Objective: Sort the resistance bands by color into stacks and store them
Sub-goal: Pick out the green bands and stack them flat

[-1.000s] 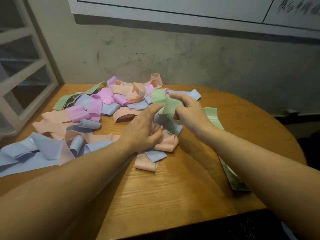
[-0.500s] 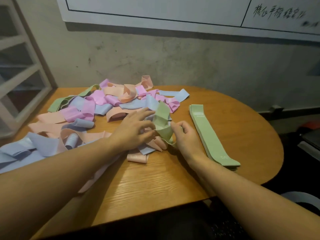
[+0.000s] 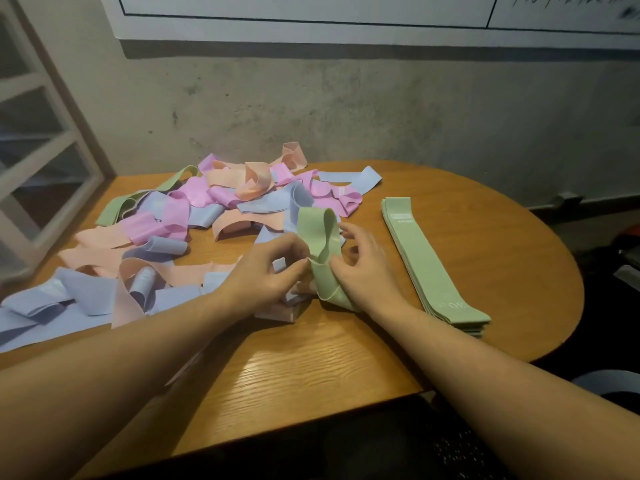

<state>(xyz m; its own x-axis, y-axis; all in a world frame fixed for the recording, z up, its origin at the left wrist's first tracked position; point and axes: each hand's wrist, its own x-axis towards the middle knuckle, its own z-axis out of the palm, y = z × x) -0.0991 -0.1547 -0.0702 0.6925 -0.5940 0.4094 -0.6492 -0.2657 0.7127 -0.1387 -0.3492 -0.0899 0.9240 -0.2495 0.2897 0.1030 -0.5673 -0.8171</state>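
Observation:
A twisted green resistance band [image 3: 322,251] stands looped between my two hands above the table. My left hand [image 3: 268,271] pinches its lower left edge with curled fingers. My right hand [image 3: 363,268] grips its right side, thumb against the band. A flat stack of green bands [image 3: 426,258] lies to the right of my right hand. A loose heap of pink, peach, blue and green bands [image 3: 194,216] covers the table's left and back.
The round wooden table [image 3: 502,237] stands against a grey concrete wall. A white window frame [image 3: 52,147] is at the left. Bare wood lies in front of my hands and right of the green stack; the table's edge curves round at the right.
The green band has come down from its raised spot over the heap to just above the table near the front. My hands have shifted on it; the view has turned right, showing the whole green stack.

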